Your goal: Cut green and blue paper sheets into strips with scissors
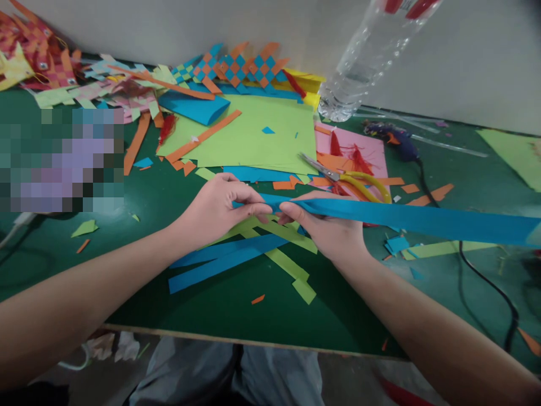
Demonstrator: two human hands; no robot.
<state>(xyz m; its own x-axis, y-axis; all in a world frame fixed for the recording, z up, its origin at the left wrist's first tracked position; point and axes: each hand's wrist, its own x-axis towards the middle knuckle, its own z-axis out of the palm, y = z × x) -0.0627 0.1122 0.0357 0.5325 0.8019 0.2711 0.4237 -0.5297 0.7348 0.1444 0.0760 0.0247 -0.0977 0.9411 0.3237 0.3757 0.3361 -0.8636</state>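
Note:
My left hand [217, 211] and my right hand [327, 225] meet over the green table [236, 313], both pinching one end of a long blue paper strip [422, 220] that stretches off to the right edge. Under my hands lie more blue strips [220, 260] and light green strips [287, 260], crossing each other on the table.
Yellow-handled scissors [353, 179] lie on pink paper just beyond my right hand. A light green sheet [257, 135], woven paper pieces [240, 67] and scraps crowd the back. A clear plastic bottle [363, 62] and a glue gun [395, 138] with a black cord [486, 282] are at the right.

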